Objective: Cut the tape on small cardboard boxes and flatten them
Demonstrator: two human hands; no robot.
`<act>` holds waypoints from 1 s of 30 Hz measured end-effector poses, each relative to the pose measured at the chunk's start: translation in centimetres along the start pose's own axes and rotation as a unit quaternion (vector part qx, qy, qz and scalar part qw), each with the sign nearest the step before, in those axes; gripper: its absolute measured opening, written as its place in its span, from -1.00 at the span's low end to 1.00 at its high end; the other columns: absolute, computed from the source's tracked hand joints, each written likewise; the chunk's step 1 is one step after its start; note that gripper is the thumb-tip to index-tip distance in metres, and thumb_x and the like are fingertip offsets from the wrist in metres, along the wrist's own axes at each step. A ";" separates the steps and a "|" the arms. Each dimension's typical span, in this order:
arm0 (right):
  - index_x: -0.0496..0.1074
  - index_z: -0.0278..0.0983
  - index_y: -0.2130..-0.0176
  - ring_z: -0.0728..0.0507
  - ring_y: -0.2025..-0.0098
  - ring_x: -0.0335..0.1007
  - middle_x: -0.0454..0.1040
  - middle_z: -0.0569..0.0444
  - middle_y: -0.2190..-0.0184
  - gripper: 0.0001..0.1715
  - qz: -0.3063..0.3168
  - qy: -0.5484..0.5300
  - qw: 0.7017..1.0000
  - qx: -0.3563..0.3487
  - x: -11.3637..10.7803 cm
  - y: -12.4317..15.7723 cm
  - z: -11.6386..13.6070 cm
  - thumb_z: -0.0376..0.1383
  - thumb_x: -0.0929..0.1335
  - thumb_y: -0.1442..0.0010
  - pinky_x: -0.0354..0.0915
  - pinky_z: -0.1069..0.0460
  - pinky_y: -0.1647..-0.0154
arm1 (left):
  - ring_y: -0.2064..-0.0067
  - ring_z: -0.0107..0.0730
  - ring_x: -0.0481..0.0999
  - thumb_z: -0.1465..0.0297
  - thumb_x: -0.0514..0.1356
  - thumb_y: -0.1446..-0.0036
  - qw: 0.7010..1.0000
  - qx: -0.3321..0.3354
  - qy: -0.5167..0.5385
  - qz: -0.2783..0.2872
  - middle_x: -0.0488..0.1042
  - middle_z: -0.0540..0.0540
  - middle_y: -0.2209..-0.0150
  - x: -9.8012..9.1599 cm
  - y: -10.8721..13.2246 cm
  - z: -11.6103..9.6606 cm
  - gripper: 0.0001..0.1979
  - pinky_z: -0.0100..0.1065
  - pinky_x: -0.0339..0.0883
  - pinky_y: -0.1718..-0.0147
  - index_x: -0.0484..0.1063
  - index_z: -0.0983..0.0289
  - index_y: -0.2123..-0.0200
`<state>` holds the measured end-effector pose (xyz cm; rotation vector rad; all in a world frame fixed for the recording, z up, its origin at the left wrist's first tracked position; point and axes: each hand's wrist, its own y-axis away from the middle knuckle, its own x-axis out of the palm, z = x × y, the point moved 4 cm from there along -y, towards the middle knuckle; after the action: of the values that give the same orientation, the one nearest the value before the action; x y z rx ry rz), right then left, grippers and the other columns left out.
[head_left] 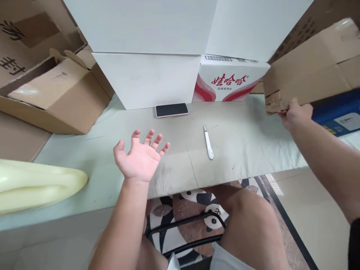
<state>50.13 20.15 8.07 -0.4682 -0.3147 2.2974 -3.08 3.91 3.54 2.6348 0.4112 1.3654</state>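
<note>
My left hand [141,157] is held palm up over the cloth-covered table, fingers spread, nothing in it. At the right, my right hand [297,113] pinches the lower corner of a brown cardboard box [312,71], its thumb and fingers closed on the edge. That box is tilted and sits above a blue box [341,112]. Between my hands lies a slim white utility knife [208,143], flat on the cloth. Beyond it, a phone [171,110] with a dark screen rests against the foot of a white panel [149,80].
A white and red carton [230,80] stands at the back. On the left is an open cardboard box [64,90]; nearer me lies a pale yellow smooth object [42,185]. The green cloth [168,168] covers the table to its front edge, above my knees.
</note>
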 end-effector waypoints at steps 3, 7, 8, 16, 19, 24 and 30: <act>0.08 -0.15 0.41 0.11 0.48 0.29 0.37 0.11 0.37 -0.61 -0.059 0.041 0.990 0.124 1.8 -1.9 0.6 -0.48 0.37 -0.13 0.30 -0.08 0.37 | 0.08 -0.09 0.57 -0.05 0.21 0.04 1.000 -0.005 0.000 0.001 0.49 0.11 0.14 0.4 -0.4 0.5 -0.61 0.02 0.59 0.15 0.40 0.06 0.24; 0.21 -0.21 0.33 -0.08 0.20 0.52 0.46 -0.19 0.04 -0.73 -0.034 0.080 0.971 0.222 2.7 0.2 0.8 -0.53 0.35 -0.16 0.34 -0.14 0.25 | 0.09 -0.09 0.58 -0.06 0.20 0.02 1.000 -0.006 0.005 0.007 0.48 0.10 0.15 0.6 -0.6 0.6 -0.60 0.02 0.58 0.14 0.38 0.07 0.23; 0.27 -0.24 0.30 -0.08 0.17 0.53 0.47 -0.20 0.01 -0.79 -0.017 0.087 0.969 0.230 2.6 1.3 0.8 -0.52 0.35 -0.20 0.37 -0.13 0.22 | 0.10 -0.10 0.58 -0.06 0.20 0.01 1.000 -0.007 0.008 0.007 0.48 0.10 0.15 0.6 -0.6 0.6 -0.61 0.01 0.58 0.15 0.38 0.07 0.23; 0.42 -0.28 -0.19 -0.20 -0.08 0.50 0.48 -0.08 -0.14 -0.52 0.134 0.149 0.956 0.213 -1.1 8.8 2.7 -0.11 0.40 -0.38 0.51 -0.20 -0.08 | 0.18 -0.15 0.59 -0.02 0.18 -0.03 0.998 -0.007 0.053 0.026 0.51 0.08 0.21 0.9 0.9 -0.6 -0.63 -0.04 0.59 0.21 0.39 0.10 0.25; 0.44 -0.31 -0.11 -0.13 0.00 0.51 0.49 -0.10 -0.10 -0.64 0.173 0.192 0.948 0.186 -1.5 10.5 5.3 -0.19 0.39 -0.40 0.50 -0.09 0.02 | 0.21 -0.19 0.59 -0.01 0.17 -0.06 0.997 0.002 0.071 0.036 0.51 0.05 0.25 0.8 1.7 -1.7 -0.65 -0.07 0.58 0.20 0.39 0.11 0.26; 0.43 -0.34 0.13 -0.04 0.18 0.44 0.51 -0.22 -0.03 -0.87 0.273 0.243 0.927 0.082 1.6 14.7 10.5 -0.34 0.33 -0.35 0.36 0.02 0.23 | 0.35 -0.30 0.54 0.06 0.19 -0.05 0.994 0.015 0.099 0.036 0.48 0.03 0.34 0.0 2.7 -4.1 -0.70 -0.16 0.55 0.26 0.39 0.17 0.33; 0.56 -0.24 0.15 -0.16 0.07 0.53 0.57 -0.04 0.05 -0.80 0.442 0.236 0.860 -0.098 12.4 24.2 16.2 -0.37 0.40 -0.18 0.45 -0.10 -0.07 | 0.41 -0.39 0.47 0.14 0.21 -0.01 0.994 0.062 0.083 0.045 0.41 0.02 0.40 -1.3 3.0 -7.2 -0.75 -0.30 0.46 0.33 0.39 0.21 0.39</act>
<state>19.95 11.27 11.09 -1.5074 -0.0763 2.8930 -9.19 0.66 7.45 2.6767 0.4143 1.6473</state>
